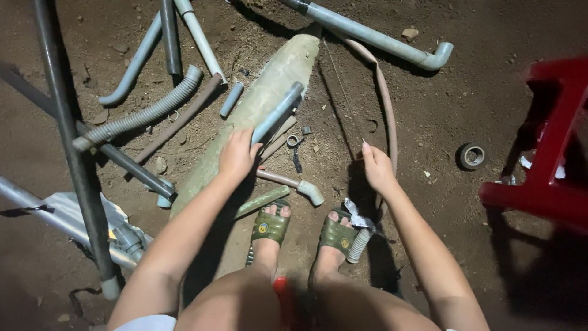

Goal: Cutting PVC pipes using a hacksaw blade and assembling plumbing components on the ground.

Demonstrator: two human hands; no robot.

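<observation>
Overhead, from the head camera, we observed the left hand point(237, 153) closed around the lower end of a short grey pipe point(278, 113), which slanted up and away from the fingers. Directly beneath that hand lay a long greenish slab point(269, 79), angled across the dirt floor point(441, 110).

We recorded the right hand point(376, 168) with its fingers pinched narrowly on a thin wire point(343, 92) that ran upward from the fingertips. Just beyond and to the outside of this hand curved a pinkish hose point(387, 104). Further out on the same side lay a roll of tape point(471, 155), and past it stood a red plastic stool point(551, 153).

Between the two hands, slightly nearer the person, we noted a pipe with an elbow fitting point(306, 189). Below the hands, both feet wore green sandals point(270, 227). Outside the left hand lay a corrugated grey hose point(144, 113) and a dark pole point(67, 135).
</observation>
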